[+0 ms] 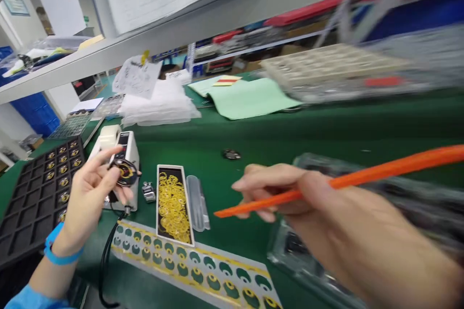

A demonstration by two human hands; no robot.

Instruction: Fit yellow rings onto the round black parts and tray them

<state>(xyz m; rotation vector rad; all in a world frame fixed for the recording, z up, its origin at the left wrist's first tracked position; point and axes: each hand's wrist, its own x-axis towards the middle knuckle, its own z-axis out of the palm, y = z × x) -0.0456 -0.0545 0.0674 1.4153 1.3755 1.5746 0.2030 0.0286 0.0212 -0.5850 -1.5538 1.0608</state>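
Note:
My left hand pinches a round black part with a yellow ring inside, held up in front of a white boxy device. In my right hand is a slim orange pointed tool, its tip aimed left over the green mat. Between the hands lies a white-rimmed tray heaped with thin yellow rings. A perforated sticker sheet with rows of round cutouts stretches below that tray. Another dark round part lies alone on the mat.
At left, a black compartment tray holds several round parts. A clear plastic tray sits partly behind my right hand. Beside the rings is a clear elongated case. A grey shelf edge crosses above; green paper lies behind.

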